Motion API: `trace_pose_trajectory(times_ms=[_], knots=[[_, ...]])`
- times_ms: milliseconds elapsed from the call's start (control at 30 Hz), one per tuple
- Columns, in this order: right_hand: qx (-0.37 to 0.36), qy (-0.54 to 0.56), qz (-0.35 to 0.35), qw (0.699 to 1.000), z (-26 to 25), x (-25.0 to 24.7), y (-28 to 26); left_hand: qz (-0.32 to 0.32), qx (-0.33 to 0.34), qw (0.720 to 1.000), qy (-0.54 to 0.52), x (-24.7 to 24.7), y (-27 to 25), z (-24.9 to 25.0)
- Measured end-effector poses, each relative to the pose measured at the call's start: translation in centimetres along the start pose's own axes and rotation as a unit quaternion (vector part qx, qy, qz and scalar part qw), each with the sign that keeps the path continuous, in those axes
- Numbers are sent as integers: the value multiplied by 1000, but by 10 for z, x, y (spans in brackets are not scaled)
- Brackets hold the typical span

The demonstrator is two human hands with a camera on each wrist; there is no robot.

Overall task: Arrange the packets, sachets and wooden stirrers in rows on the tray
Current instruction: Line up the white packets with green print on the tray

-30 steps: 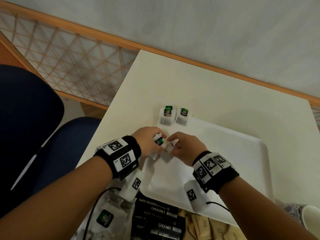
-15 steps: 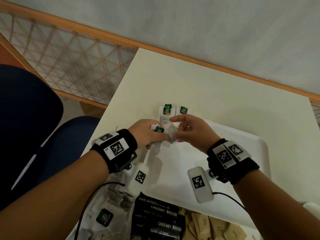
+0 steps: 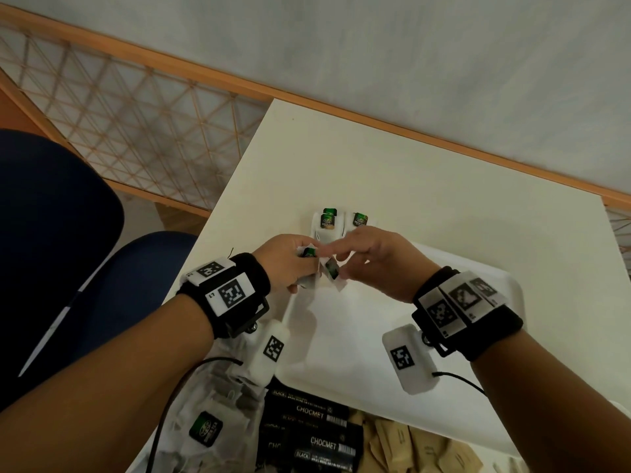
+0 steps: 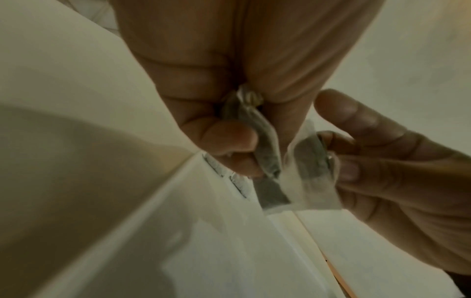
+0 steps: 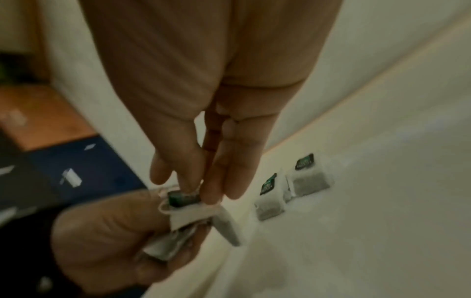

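My left hand [image 3: 285,264] clutches small bunch of white green-tagged tea sachets [image 3: 309,268] over white plastic tray [image 3: 505,302], as supply; right hand [image 3: 372,264] fingers [image 5: 211,181] pinch one sachet [image 3: 332,269] loose; destined beside two laid sachets [image 3: 341,225] at tray's far corner, extending row.

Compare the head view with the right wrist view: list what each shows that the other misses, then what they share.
Head view only: the black Chocmet packets and brown sachets piled at the near edge, both wristbands, and the white tray as a whole.

Right wrist view only: the dark tea filling in the two tea bags already laid down.

Both: the left hand gripping a bunch of tea bags, the right hand pinching one tea bag free, and the laid-down pair at the tray's far corner.
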State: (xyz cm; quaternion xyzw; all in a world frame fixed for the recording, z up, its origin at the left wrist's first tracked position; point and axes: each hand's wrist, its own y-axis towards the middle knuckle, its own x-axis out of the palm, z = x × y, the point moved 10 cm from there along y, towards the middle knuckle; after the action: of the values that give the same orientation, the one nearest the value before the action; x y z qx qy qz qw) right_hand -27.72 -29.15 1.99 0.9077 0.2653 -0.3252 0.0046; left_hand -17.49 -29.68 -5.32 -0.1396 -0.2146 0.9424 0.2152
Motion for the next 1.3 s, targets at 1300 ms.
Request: trace_pose_trajectory(times_ms=[1300], knots=[[136,-160,42,977,69,-38,34,6,-55,989,-137,-13,6,-18]])
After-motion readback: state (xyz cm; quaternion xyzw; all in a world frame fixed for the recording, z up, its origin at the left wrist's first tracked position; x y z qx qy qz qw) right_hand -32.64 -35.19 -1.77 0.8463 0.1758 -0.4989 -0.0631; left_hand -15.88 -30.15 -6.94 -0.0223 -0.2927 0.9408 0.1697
